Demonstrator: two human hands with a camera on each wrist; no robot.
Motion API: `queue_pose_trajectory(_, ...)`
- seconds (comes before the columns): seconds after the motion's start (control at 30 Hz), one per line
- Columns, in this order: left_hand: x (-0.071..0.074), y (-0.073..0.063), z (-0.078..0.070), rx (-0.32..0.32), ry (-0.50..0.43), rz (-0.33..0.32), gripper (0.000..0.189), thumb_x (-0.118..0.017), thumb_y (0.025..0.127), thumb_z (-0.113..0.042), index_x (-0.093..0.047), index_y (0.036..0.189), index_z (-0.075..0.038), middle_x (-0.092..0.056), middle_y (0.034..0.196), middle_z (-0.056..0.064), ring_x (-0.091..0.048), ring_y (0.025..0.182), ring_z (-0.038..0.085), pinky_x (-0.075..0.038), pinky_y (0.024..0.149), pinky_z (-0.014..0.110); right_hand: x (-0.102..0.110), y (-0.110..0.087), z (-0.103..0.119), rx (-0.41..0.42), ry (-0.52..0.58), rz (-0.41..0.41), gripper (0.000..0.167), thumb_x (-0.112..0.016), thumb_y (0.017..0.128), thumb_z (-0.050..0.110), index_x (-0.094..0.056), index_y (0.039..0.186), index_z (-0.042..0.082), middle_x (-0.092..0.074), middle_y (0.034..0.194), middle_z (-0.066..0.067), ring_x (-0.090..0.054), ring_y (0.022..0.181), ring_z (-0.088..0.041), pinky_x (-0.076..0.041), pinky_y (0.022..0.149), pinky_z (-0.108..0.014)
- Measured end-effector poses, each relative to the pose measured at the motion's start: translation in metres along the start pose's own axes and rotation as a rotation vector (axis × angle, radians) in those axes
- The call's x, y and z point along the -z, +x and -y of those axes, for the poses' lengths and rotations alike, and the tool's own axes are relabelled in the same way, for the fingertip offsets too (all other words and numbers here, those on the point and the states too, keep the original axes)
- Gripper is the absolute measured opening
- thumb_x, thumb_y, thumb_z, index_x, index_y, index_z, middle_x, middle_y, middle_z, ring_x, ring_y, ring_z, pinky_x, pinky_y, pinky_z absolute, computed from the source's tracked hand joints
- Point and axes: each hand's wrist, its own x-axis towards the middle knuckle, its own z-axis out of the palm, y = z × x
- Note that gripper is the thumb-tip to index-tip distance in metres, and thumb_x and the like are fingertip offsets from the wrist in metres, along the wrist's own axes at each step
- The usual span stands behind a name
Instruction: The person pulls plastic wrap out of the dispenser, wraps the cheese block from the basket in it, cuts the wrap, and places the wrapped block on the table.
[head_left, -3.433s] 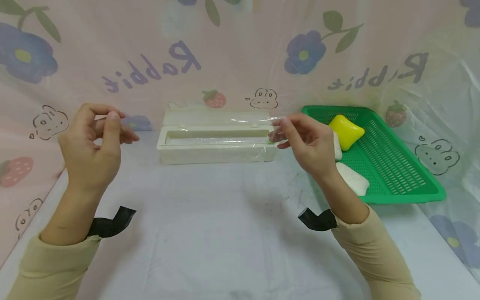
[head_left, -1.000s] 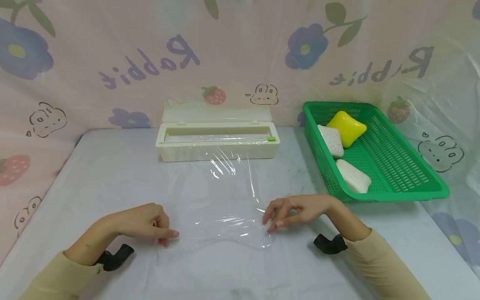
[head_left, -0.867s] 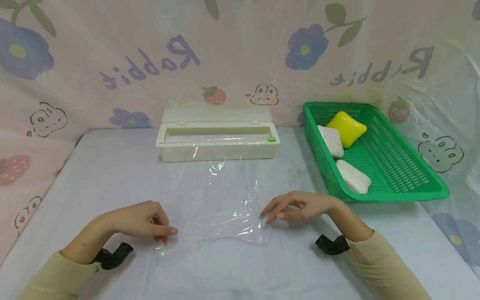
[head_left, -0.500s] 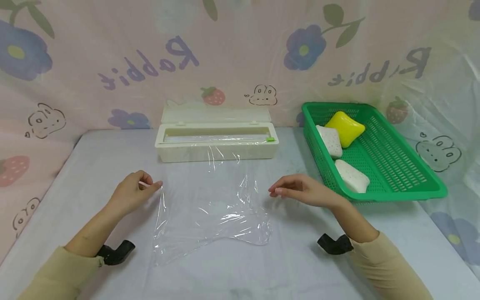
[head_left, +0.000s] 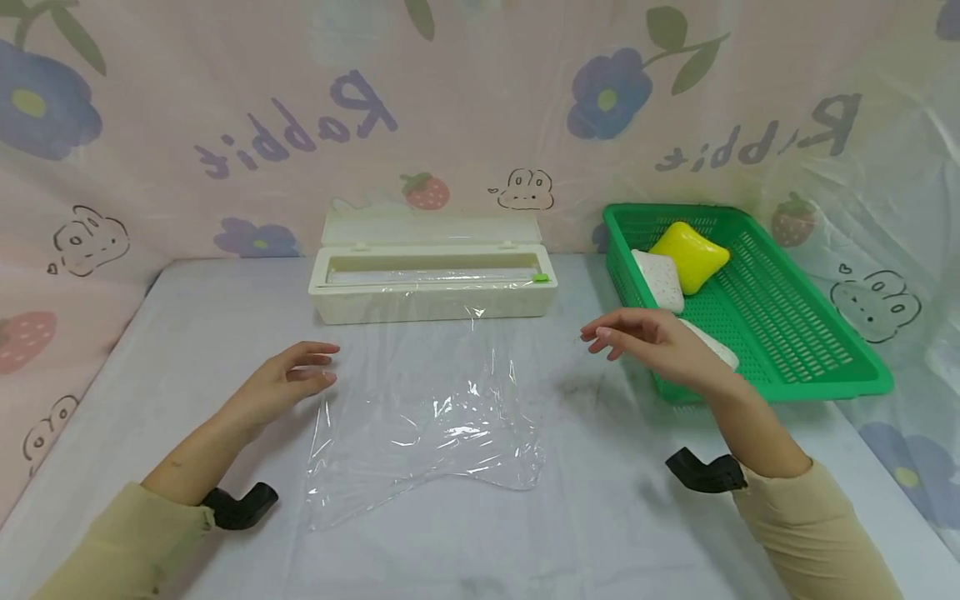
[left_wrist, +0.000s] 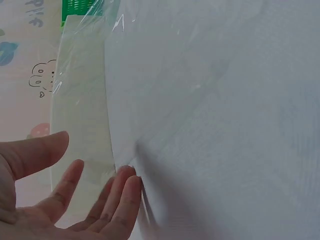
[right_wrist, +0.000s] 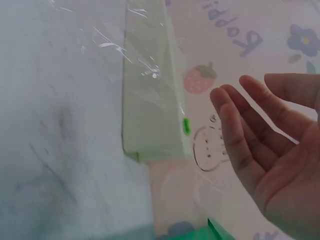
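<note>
A clear sheet of cling film (head_left: 427, 433) lies on the white table, running from a white dispenser box (head_left: 431, 307) whose lid stands up at the back. A roll (head_left: 435, 276) shows inside the box, and a small green slide cutter (head_left: 541, 278) sits at its right end. My left hand (head_left: 281, 383) is beside the film's left edge, fingers apart and holding nothing; whether it touches the film I cannot tell. To the right, clear of the film, my right hand (head_left: 652, 342) hovers near the basket with loosely bent fingers and nothing in them.
A green plastic basket (head_left: 810, 333) stands at the right. Inside lie a yellow pillow-shaped packet (head_left: 690, 257) and two speckled white soap-like bars, one (head_left: 660, 282) at the left wall, the other (head_left: 712, 343) partly behind my right hand. A printed curtain (head_left: 465, 100) hangs behind.
Both hands came down with the film, which now lies on the table. The left hand let go of its edge and spread its fingers. The right hand moved away toward the basket.
</note>
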Motion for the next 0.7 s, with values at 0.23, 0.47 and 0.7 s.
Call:
queue_pose_trajectory(0.23,-0.003,0.002,0.002,0.010,0.002,-0.011,0.050,-0.059,0.095,-0.022,-0.044,0.138,0.000,-0.051,0.133,0.022,-0.055,0.114,0.023,-0.041,0.098,0.043,0.030,-0.012,0.007,-0.043,-0.048,-0.064,0.027,-0.049,0.101,0.015,-0.061,0.118,-0.001,-0.068,0.109,0.011,-0.066,0.097,-0.011,-0.055,0.078,-0.026)
queue_pose_trajectory(0.47,-0.006,0.002,0.005,0.031,0.005,-0.043,0.050,-0.060,0.095,-0.021,-0.045,0.136,0.003,-0.054,0.131,0.023,-0.053,0.099,-0.002,-0.043,0.091,0.026,0.058,-0.020,0.002,-0.190,-0.135,-0.124,0.032,-0.051,0.100,0.023,-0.060,0.122,0.001,-0.069,0.110,0.005,-0.066,0.096,-0.010,-0.055,0.078,-0.026)
queue_pose_trajectory(0.7,-0.009,0.003,0.003,0.052,0.016,-0.047,0.051,-0.059,0.095,-0.024,-0.045,0.136,0.004,-0.055,0.126,0.021,-0.053,0.096,0.003,-0.042,0.090,0.029,0.082,-0.025,-0.012,-0.351,-0.254,-0.077,0.045,-0.047,0.101,0.033,-0.052,0.131,-0.001,-0.064,0.121,-0.013,-0.063,0.100,-0.009,-0.053,0.083,-0.029)
